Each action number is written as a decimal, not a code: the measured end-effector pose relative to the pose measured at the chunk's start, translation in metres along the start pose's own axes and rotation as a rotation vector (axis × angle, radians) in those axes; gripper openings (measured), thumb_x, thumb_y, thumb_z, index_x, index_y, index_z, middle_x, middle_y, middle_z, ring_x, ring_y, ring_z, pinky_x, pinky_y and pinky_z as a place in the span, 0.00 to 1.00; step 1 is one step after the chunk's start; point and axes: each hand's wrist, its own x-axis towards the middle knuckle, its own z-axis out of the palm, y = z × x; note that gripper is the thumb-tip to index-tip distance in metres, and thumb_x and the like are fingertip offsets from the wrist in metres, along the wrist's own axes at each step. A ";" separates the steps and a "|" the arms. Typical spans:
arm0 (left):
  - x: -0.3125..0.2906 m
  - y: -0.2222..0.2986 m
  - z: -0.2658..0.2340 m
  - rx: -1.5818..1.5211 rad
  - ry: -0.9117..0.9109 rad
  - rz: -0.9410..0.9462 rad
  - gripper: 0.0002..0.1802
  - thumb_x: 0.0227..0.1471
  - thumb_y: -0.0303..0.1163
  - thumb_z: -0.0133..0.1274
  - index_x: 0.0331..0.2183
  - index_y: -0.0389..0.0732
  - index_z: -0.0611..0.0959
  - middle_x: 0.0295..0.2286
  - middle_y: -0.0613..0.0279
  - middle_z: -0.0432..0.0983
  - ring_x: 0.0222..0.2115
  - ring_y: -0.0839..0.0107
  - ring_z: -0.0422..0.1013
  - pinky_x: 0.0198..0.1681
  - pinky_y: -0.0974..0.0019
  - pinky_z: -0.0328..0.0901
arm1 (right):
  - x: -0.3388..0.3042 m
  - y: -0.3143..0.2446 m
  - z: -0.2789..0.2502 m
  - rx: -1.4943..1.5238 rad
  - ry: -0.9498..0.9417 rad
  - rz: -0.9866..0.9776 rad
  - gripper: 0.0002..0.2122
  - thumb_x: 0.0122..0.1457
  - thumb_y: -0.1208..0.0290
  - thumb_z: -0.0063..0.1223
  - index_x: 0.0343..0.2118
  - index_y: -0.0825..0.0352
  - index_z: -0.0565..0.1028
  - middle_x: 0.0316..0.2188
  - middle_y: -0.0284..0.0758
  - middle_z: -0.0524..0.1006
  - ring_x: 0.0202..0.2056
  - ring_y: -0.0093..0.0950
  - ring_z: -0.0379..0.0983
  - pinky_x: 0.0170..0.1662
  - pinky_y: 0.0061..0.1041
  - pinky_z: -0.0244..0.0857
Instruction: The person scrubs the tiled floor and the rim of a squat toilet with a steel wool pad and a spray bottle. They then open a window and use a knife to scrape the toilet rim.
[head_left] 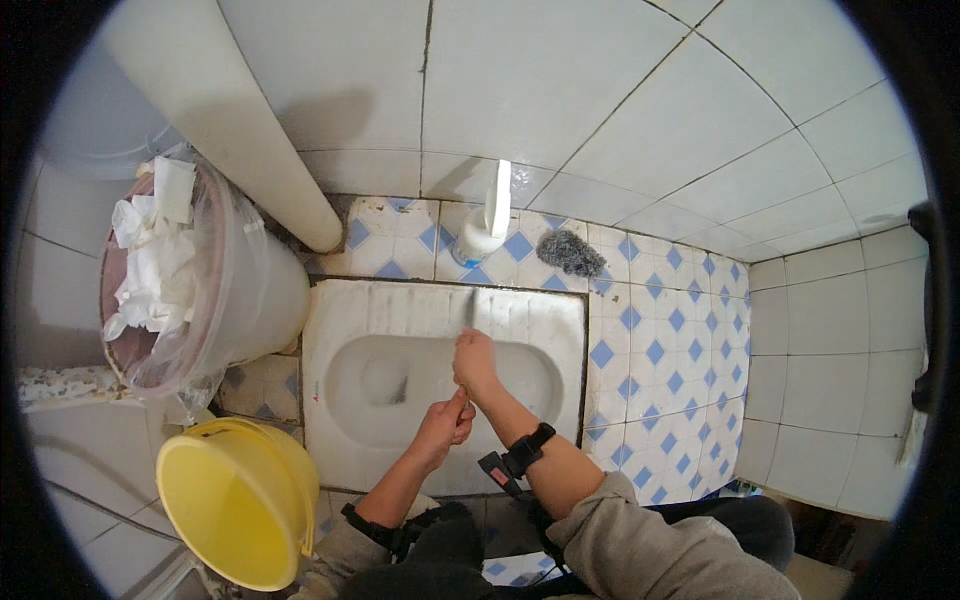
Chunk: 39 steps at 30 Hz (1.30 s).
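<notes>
Above the white squat toilet my hands are close together. My right hand is closed, and a narrow dark grey streak at its far side could be part of something in it; I cannot make out what. My left hand is closed just below, its thumb side touching or nearly touching the heel of my right hand. Whatever it may grip is hidden by the fingers. Beyond the toilet's far edge a white bottle stands on the tiles. A tangled grey scouring ball lies to its right.
A yellow bucket sits at the near left. Behind it, a large bin lined with clear plastic overflows with white tissue paper. A thick white pipe slants down beside the tiled wall. Blue-and-white floor tiles extend right.
</notes>
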 end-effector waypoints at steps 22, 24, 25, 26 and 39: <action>0.001 -0.004 -0.005 -0.011 -0.047 -0.010 0.27 0.64 0.57 0.41 0.20 0.48 0.65 0.13 0.75 0.54 0.13 0.82 0.48 0.17 0.72 0.43 | 0.010 0.018 0.011 -0.260 0.121 -0.116 0.17 0.65 0.68 0.37 0.29 0.77 0.75 0.26 0.57 0.76 0.32 0.55 0.74 0.38 0.47 0.68; 0.003 -0.005 -0.003 -0.018 -0.039 -0.019 0.27 0.64 0.57 0.41 0.21 0.48 0.66 0.13 0.75 0.53 0.13 0.82 0.48 0.17 0.72 0.43 | 0.006 0.010 0.009 -0.255 0.255 -0.032 0.17 0.65 0.67 0.38 0.28 0.77 0.75 0.26 0.57 0.76 0.31 0.56 0.74 0.36 0.48 0.67; 0.003 -0.006 -0.002 -0.021 -0.026 -0.029 0.27 0.64 0.58 0.41 0.22 0.48 0.66 0.14 0.75 0.53 0.13 0.82 0.48 0.17 0.73 0.43 | 0.003 0.006 0.007 -0.258 0.094 -0.114 0.18 0.65 0.66 0.38 0.28 0.77 0.74 0.25 0.57 0.76 0.30 0.56 0.73 0.35 0.48 0.67; 0.001 -0.008 -0.003 -0.056 -0.005 0.008 0.27 0.64 0.58 0.41 0.22 0.48 0.66 0.13 0.76 0.53 0.13 0.82 0.48 0.18 0.72 0.43 | 0.001 0.001 0.010 -0.272 -0.051 -0.185 0.18 0.66 0.66 0.38 0.28 0.77 0.74 0.25 0.57 0.76 0.29 0.56 0.73 0.34 0.48 0.66; -0.007 -0.009 -0.005 -0.065 0.018 -0.010 0.28 0.63 0.58 0.42 0.21 0.48 0.67 0.13 0.75 0.55 0.13 0.82 0.48 0.18 0.73 0.44 | 0.004 0.018 0.009 -0.263 -0.086 -0.141 0.17 0.66 0.67 0.36 0.30 0.75 0.72 0.15 0.46 0.70 0.14 0.41 0.71 0.16 0.39 0.62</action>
